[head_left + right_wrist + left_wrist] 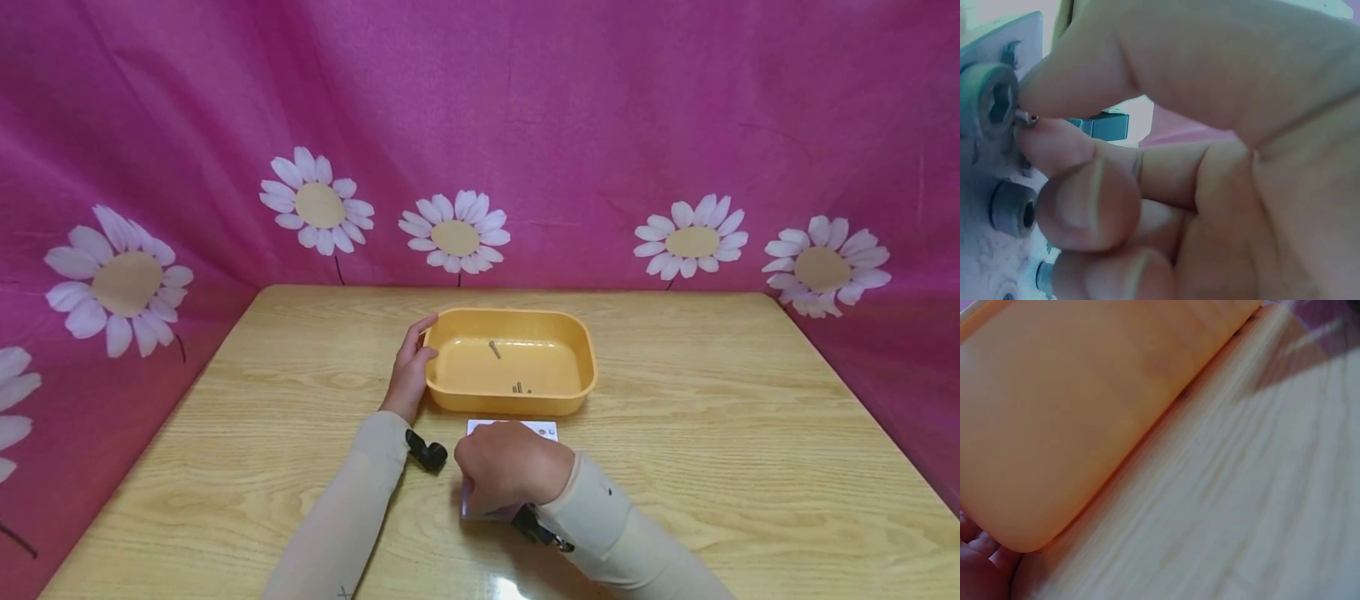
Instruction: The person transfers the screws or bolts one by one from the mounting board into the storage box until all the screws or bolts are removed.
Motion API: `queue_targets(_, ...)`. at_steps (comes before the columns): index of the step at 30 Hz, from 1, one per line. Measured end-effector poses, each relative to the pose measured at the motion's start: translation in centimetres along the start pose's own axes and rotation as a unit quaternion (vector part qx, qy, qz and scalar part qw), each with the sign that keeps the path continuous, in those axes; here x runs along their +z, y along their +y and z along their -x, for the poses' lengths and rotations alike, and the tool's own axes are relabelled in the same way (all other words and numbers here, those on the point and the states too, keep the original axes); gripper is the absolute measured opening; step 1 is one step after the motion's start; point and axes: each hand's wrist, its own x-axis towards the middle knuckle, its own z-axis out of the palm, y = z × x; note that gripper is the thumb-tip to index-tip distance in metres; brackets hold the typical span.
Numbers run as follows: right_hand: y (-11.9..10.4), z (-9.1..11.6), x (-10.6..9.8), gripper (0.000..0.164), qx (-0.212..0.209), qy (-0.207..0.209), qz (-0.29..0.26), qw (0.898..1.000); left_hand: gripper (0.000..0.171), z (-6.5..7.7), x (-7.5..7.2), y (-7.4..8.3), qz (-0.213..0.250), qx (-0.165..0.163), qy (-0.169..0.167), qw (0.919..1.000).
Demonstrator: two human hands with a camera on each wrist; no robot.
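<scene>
My left hand (408,371) holds the left end of a yellow plastic tub (510,405), thumb at the rim and fingers along the outside. In the left wrist view the tub's wall (1085,412) fills much of the picture, and part of the hand (985,569) shows at its corner. Over a pale metal plate (476,427) in front of the tub is my right hand (513,462). Its thumb and forefinger pinch a small metal pin (1025,117), right beside a socket-head screw (988,103) on the plate. The pin's other end is hidden.
Inside the tub lie a longer metal screw or pin (495,349) and several small metal pieces (519,388). More socket-head screws (1013,209) stand on the plate. The wooden table (712,433) meets a pink flowered cloth (570,167) at its back and sides.
</scene>
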Motion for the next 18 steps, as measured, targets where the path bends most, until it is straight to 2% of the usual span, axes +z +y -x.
queue_targets(4,0.0,-0.1,0.1,0.023,-0.01,0.022,0.021,0.999,0.056,0.8,0.4,1.3,-0.004,0.002,-0.001,1.0)
queue_targets(18,-0.2,0.1,0.2,0.026,-0.014,0.049,0.028,0.998,0.055,0.8,0.4,1.3,0.003,0.004,-0.003,1.0)
